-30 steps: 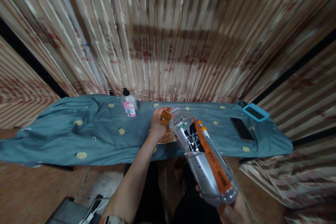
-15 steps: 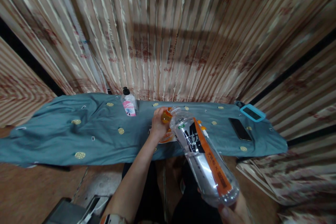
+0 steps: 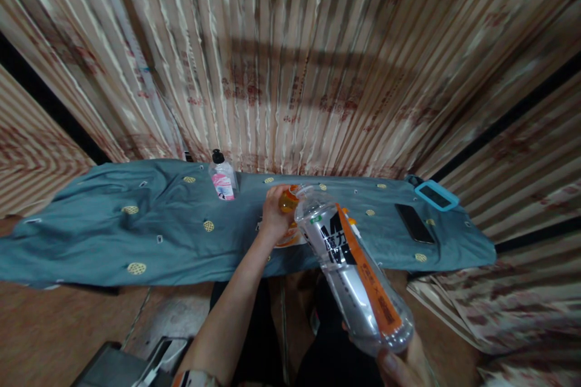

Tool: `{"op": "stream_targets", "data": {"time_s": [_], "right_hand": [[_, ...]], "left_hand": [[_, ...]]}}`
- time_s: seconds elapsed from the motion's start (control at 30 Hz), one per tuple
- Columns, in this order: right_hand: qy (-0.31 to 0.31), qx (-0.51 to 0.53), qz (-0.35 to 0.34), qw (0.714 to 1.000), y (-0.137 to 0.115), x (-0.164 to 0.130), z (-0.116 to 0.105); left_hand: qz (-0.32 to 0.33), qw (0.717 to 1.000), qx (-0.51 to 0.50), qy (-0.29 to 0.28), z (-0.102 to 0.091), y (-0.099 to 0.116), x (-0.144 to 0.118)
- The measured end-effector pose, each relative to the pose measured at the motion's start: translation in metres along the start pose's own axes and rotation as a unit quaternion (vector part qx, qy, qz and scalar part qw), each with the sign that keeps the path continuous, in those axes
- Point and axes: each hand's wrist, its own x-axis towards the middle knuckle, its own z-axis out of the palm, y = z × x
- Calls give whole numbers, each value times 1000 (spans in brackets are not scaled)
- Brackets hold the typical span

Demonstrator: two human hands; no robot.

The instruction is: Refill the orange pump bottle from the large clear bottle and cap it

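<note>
In the head view my right hand (image 3: 402, 363) is closed around the base end of a large clear plastic drink bottle (image 3: 347, 272) with a black, silver and orange label. The bottle is tilted, its uncapped mouth up and to the left. That mouth sits beside a small rounded amber container (image 3: 287, 201), whose exact kind is partly hidden. My left hand (image 3: 273, 211) is wrapped around the amber container. Whether the two touch, I cannot tell. Under my left hand lies something with an orange and white print (image 3: 290, 240), mostly covered.
A clear pump bottle (image 3: 223, 181) with a pink label stands at the back left of the blue-green cloth (image 3: 172, 236). To the right lie a dark phone (image 3: 414, 223) and a light-blue framed device (image 3: 436, 195). Small orange-and-white items (image 3: 351, 221) show behind the drink bottle. Curtains hang behind.
</note>
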Motion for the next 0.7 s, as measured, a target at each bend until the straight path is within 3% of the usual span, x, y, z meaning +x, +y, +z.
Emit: {"op": "stream_targets", "data": {"time_s": [0.43, 0.7], "right_hand": [[16, 10, 22, 1000, 15, 1, -14], [10, 26, 21, 999, 12, 2, -9]], "left_hand": [[0, 1000, 6, -8, -1, -2, 1], [8, 1000, 1, -6, -1, -5, 1]]}}
